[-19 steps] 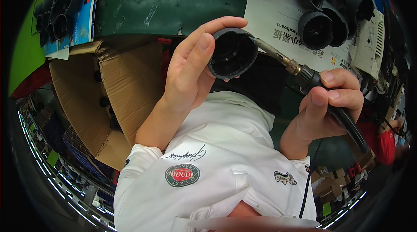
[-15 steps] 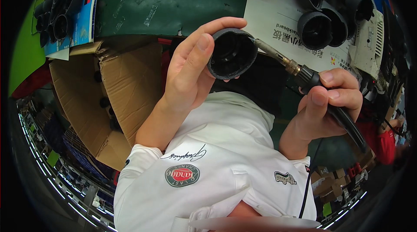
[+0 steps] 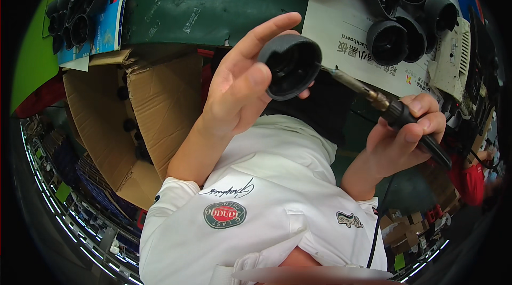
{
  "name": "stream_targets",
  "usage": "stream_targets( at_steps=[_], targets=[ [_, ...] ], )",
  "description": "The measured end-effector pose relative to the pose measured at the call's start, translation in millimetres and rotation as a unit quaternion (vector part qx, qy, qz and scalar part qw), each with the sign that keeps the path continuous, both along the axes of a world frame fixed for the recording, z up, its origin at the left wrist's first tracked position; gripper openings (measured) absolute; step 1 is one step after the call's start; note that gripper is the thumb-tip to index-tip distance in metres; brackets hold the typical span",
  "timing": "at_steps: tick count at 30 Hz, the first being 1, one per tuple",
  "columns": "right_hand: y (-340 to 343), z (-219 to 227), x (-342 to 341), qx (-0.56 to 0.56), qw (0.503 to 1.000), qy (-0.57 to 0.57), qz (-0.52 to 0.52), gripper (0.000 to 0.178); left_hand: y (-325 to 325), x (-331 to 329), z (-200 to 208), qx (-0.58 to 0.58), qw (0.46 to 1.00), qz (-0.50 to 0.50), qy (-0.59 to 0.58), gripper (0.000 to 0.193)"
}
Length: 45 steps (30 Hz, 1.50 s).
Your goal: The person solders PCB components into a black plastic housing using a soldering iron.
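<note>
- The left hand (image 3: 240,93) holds a black round cup-shaped part (image 3: 290,66) from behind with thumb and lower fingers — its index finger, curled over the rim a moment ago, now points straight out.
- The right hand (image 3: 402,141) is closed around a soldering iron (image 3: 392,111), whose metal tip meets the part's right edge, as before.
- The open cardboard box (image 3: 160,103) to the left holds a few small dark parts.
- More black cup-shaped parts (image 3: 394,39) lie on a white sheet (image 3: 341,29) on the green table (image 3: 213,2).
</note>
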State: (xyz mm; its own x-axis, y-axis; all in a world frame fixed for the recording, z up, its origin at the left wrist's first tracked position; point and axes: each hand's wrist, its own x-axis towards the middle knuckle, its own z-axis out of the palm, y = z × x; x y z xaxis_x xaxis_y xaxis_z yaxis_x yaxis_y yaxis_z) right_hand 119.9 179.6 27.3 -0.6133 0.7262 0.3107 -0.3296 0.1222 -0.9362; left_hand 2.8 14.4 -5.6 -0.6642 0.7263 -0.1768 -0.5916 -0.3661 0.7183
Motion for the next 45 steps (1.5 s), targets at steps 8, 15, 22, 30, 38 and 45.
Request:
stream_targets(
  at_steps=[8, 15, 22, 30, 38, 45],
  targets=[
    [7, 8, 13, -0.021, 1.0, -0.017, -0.001, 0.037, -6, -7, -1, -0.027, 0.997, -0.05, 0.052, 0.081],
    [1, 8, 4, 0.01, 1.0, -0.024, -0.011, 0.038, -1, -1, -10, 0.062, 0.998, -0.006, -0.025, 0.064],
    [3, 5, 0, 0.107, 0.994, -0.036, -0.012, 0.037, -1, -3, -12, 0.05, 0.998, -0.032, 0.018, 0.056],
    [7, 4, -2, 0.172, 0.985, -0.035, -0.003, 0.035, -2, -3, -13, 0.045, 0.998, -0.029, 0.043, 0.054],
    [7, 1, -9, 0.162, 0.986, -0.022, 0.008, 0.035, -1, -3, -14, 0.037, 0.997, -0.026, 0.054, 0.054],
    [7, 4, -13, 0.162, 0.986, -0.023, 0.016, 0.034, -2, -1, -13, 0.031, 0.998, -0.027, 0.056, 0.054]
  ],
)
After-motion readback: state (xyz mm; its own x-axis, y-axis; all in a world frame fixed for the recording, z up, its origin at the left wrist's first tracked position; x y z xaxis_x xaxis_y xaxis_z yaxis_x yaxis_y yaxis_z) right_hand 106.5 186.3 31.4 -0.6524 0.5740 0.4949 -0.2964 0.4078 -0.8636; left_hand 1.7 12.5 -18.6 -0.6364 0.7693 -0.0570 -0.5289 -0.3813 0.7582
